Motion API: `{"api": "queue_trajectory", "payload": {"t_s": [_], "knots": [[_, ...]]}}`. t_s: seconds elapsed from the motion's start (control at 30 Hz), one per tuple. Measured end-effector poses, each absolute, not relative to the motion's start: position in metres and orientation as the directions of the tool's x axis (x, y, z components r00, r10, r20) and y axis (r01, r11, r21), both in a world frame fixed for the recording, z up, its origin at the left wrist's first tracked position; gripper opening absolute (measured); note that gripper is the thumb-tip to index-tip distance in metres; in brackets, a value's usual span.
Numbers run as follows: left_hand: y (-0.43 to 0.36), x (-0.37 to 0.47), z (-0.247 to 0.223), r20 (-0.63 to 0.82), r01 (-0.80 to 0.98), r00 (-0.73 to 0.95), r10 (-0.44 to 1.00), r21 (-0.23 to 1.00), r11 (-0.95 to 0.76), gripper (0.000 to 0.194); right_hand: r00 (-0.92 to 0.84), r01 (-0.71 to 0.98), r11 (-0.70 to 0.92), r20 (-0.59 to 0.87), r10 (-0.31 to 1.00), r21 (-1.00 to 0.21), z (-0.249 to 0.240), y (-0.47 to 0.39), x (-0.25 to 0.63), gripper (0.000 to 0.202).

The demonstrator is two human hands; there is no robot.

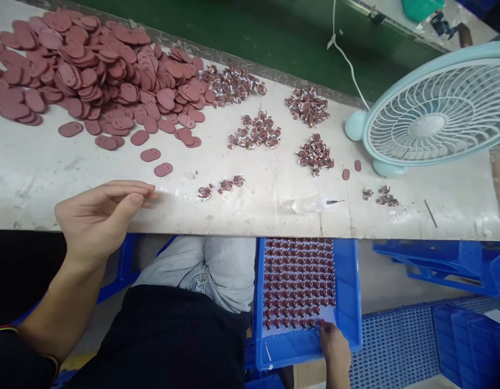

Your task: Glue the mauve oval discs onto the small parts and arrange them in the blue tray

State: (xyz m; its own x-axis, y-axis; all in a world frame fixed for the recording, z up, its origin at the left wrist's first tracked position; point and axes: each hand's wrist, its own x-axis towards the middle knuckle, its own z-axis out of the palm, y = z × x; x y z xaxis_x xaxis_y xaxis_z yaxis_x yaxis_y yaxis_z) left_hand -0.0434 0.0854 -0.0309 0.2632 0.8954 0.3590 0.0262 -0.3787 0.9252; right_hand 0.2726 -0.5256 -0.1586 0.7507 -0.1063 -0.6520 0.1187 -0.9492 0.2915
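Observation:
My left hand (102,216) hovers over the table's front edge, fingers loosely stretched out and thumb a little apart, with nothing visible in it. Nearest to it lie two loose reddish-brown oval discs (163,169) with small holes. Down at the right, my right hand (335,348) is closed at the fingertips on a small brown figurine (323,326), mostly covered by the fingers. It is at the near end of the rows of figurines (298,281) standing on a pale sheet in a blue tray (349,302).
A large heap of oval discs (88,65) covers the table's left. Several piles of small brown-and-white pieces (256,131) lie mid-table. A clear glue bottle (309,205) with a dark tip lies near the front edge. At the right stands a light-blue fan (428,127); blue crates (468,340) stand below.

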Motion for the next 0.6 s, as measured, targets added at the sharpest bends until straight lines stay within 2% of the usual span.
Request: {"api": "queue_trajectory", "payload": {"t_s": [0.3,0.5,0.6], "knots": [[0.086,-0.044,-0.035,0.352,0.062,0.266,0.898,0.923,-0.380,0.008,0.759,0.174,-0.933,-0.646,-0.076,0.315,-0.173,-0.537,0.271,0.050],[0.081,-0.044,-0.028,0.253,0.182,0.267,0.930,0.934,-0.306,0.018,0.753,0.168,-0.945,-0.655,-0.061,0.282,-0.180,-0.538,0.282,0.046],[0.081,-0.046,-0.028,0.257,0.150,0.263,0.930,0.941,-0.302,0.016,0.746,0.162,-0.953,-0.664,-0.051,0.255,-0.183,-0.540,0.286,0.043]]}}
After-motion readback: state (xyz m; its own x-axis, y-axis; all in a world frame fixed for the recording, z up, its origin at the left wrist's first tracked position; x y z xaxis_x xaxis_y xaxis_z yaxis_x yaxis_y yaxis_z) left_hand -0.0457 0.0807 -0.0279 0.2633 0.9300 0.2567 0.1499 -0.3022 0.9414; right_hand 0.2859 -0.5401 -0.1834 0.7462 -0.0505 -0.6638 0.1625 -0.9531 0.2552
